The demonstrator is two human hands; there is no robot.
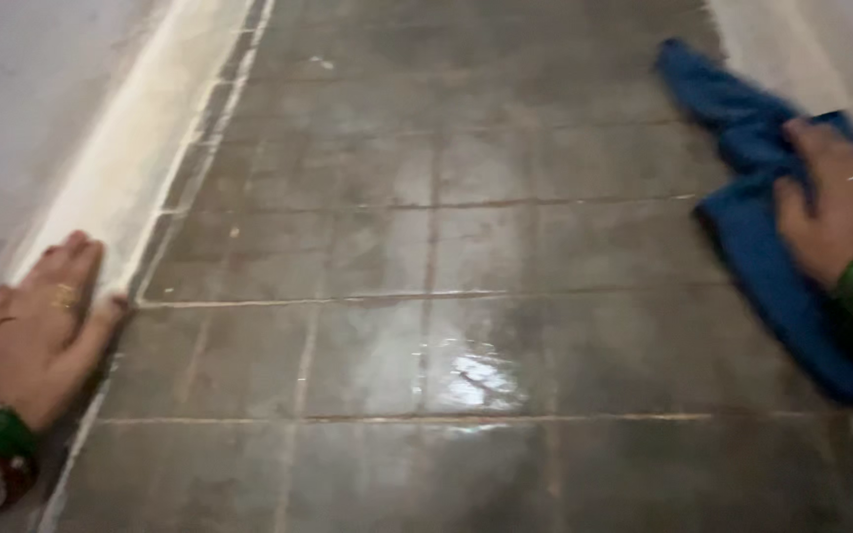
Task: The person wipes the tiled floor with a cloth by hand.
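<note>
My right hand (836, 202) presses down on a blue cloth (752, 227) spread on the dark tiled floor (426, 247) at the right side. The cloth trails away toward the upper right and down under my wrist. Green bangles circle that wrist. My left hand (41, 331) lies flat, fingers together, on the pale raised ledge (140, 168) along the floor's left edge, holding nothing. It wears a ring and green and red bangles.
The brown tiles look wet and shiny, with a bright reflection (471, 380) near the middle. A pale wall (12, 99) rises at the left and another pale strip (792, 39) borders the right.
</note>
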